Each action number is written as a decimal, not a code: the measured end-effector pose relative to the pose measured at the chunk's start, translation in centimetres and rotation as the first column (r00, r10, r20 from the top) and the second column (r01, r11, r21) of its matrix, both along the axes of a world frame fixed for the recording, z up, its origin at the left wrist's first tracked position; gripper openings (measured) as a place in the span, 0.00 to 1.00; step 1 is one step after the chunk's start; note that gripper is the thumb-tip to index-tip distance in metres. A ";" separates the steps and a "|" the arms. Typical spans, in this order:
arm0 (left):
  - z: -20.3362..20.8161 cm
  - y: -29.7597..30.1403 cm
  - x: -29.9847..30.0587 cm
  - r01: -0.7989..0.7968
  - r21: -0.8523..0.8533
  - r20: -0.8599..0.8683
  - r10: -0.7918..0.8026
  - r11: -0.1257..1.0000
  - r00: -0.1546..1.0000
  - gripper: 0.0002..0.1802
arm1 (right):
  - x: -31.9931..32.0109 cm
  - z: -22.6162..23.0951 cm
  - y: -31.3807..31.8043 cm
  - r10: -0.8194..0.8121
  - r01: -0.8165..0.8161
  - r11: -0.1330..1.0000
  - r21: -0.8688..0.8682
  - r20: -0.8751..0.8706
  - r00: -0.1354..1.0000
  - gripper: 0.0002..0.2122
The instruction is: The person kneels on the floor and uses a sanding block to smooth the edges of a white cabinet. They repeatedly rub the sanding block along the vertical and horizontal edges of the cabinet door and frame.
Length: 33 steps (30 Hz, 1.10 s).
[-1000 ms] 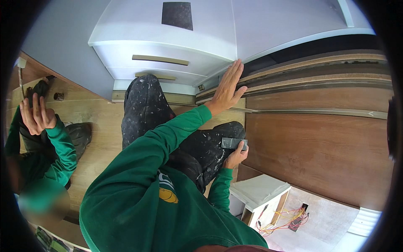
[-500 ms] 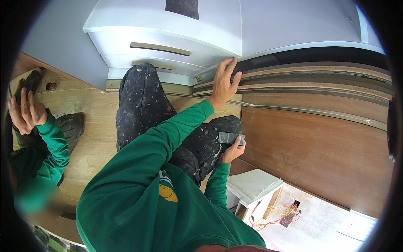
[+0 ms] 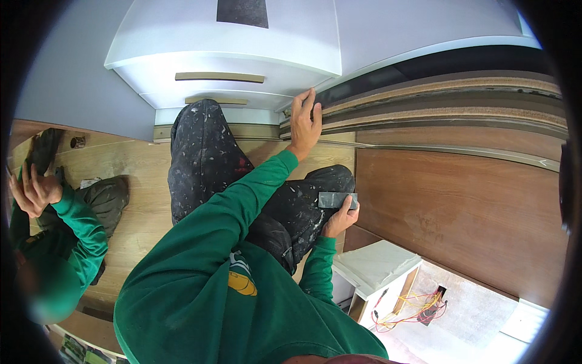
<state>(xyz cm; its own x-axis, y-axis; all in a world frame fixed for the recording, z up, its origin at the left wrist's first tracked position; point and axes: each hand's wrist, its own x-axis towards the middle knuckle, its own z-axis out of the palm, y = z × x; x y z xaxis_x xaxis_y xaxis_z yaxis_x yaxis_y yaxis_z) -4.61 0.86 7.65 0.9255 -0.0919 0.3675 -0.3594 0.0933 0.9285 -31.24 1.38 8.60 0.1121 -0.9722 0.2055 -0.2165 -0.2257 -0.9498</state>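
My left hand (image 3: 305, 124) is raised in front of the white drawer unit's right corner, beside the layered edges of brown panels (image 3: 436, 119). Its fingers are stretched out and hold nothing; whether the fingertips touch the panel edge I cannot tell. In my right hand (image 3: 341, 219) is a flat grey rectangular block (image 3: 337, 201), gripped at its right end between thumb and fingers. That block lies against my bent knee, over dark paint-spotted trousers (image 3: 206, 145). The white drawer unit (image 3: 218, 51) has two long bronze-coloured handles, with the handle (image 3: 219, 77) on the upper drawer easiest to see.
At far left appears a figure with a green sleeve (image 3: 85, 221) and raised hand, perhaps a reflection. A metal track (image 3: 448, 149) borders a wide brown panel (image 3: 461, 206). Lower right, a white box (image 3: 379, 267) stands near loose red and yellow wires (image 3: 418, 306).
My left hand has drawn back slightly from the drawer unit's corner, down and to the left. My right hand still grips the grey block at my knee. The view has shifted slightly.
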 end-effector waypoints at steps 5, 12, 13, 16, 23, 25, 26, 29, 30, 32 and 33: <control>-3.9 -0.2 0.0 -0.043 0.107 -0.075 0.051 0.993 0.996 0.24 | 0.4 0.0 0.2 -0.009 0.008 0.999 0.041 0.024 1.000 0.11; -7.1 -0.3 0.0 -0.029 0.178 -0.174 0.060 0.984 0.983 0.23 | -0.1 -0.4 -0.1 0.006 -0.008 0.998 0.056 0.047 0.999 0.11; -7.6 -0.4 0.1 -0.035 0.196 -0.177 0.070 0.980 0.982 0.23 | 0.1 -0.3 -0.1 -0.002 0.000 0.998 0.058 0.035 0.999 0.11; -9.1 -0.6 0.2 -0.027 0.243 -0.230 0.085 0.970 0.969 0.24 | 0.4 0.3 0.0 -0.020 0.019 0.997 0.068 0.009 1.000 0.12; -13.9 -1.0 0.7 0.064 0.283 -0.373 0.049 0.957 0.927 0.27 | -0.1 -0.1 -0.1 -0.014 0.014 0.999 0.051 -0.008 1.000 0.13; -16.0 -1.2 1.1 0.065 0.299 -0.390 0.059 0.952 0.919 0.27 | 0.1 -0.1 0.1 -0.012 0.013 0.999 0.050 -0.011 1.000 0.12; -16.9 -1.2 1.2 0.062 0.304 -0.388 0.064 0.951 0.919 0.28 | 0.1 0.0 0.1 -0.012 0.013 0.998 0.056 -0.011 1.000 0.12; -18.4 -1.4 1.8 0.113 0.299 -0.468 0.043 0.947 0.883 0.28 | -0.2 -0.5 0.1 -0.023 0.023 0.998 0.058 -0.008 1.000 0.12; -18.7 -1.4 1.9 0.139 0.293 -0.507 0.031 0.946 0.861 0.29 | -0.3 -0.7 0.0 -0.027 0.028 0.998 0.056 -0.006 1.000 0.11; -19.7 -1.2 2.4 0.176 0.356 -0.496 0.026 0.918 0.868 0.30 | -0.5 -0.5 -0.1 -0.016 0.018 0.997 0.069 -0.023 1.000 0.12; -20.2 -1.1 2.6 0.194 0.386 -0.491 0.022 0.902 0.871 0.30 | -0.6 -0.4 -0.1 -0.011 0.013 0.997 0.076 -0.033 0.999 0.12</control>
